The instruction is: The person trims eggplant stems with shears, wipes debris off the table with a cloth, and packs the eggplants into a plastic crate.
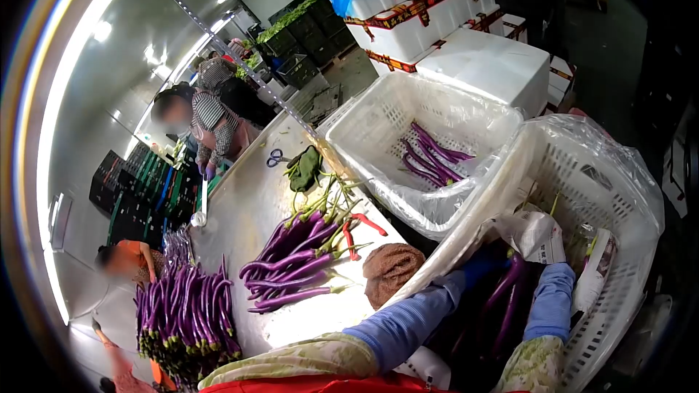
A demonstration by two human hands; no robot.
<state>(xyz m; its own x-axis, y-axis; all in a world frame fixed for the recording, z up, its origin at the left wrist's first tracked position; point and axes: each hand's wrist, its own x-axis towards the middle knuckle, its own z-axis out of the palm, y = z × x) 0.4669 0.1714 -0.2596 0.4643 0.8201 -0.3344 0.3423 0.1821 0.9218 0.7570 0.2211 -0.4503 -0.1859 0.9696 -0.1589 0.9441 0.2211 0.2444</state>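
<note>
Both my arms, in blue sleeve covers, reach down into a plastic-lined white basket at the right. My left hand, in a dark blue glove, is beside long purple eggplants in this basket; its fingers are hidden. The right sleeve ends against printed paper, and my right hand is hidden there. What either hand holds, if anything, cannot be made out. More eggplants lie loose on the metal table, beside a brown cloth and red pieces.
A second lined basket holds several eggplants. White foam boxes are stacked behind it. Scissors and a green cloth lie on the table, with a big eggplant pile at left. Other people stand across the table.
</note>
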